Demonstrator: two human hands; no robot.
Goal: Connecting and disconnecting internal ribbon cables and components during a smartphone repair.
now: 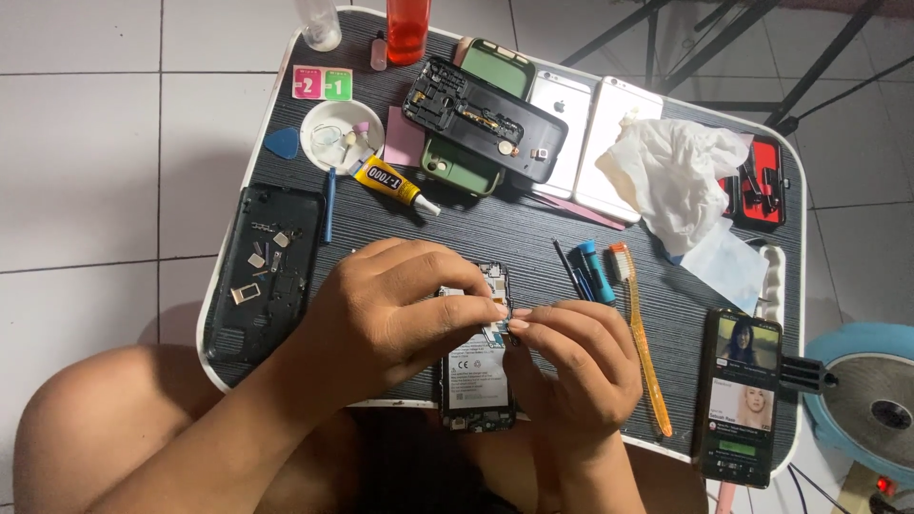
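Far left of tray: a black phone back cover [264,271] lies open side up, with small loose metal parts resting in it.
Upper left: a blue pick [282,143], a white dish [341,133] of tiny parts, and a yellow glue tube [392,184] lying at a slant.
Left hand [381,309]: lies over the top of the opened phone [476,366], fingers curled, thumb and forefinger pinched together at a point near the phone's upper right edge.
Opened phone: at the near edge of the dark tray [533,233], back off, battery label showing; its upper half is hidden under the left hand.
Right hand [576,357]: fingertips pressed together, meeting the left fingertips; what they pinch is too small to tell.
Right of the hands: blue-handled tools [592,269] and an orange toothbrush [643,343], just beside the right hand.
Behind: stacked phones and a black frame [486,119], crumpled tissue [681,176].
Far right: a lit phone [741,395] in a holder.
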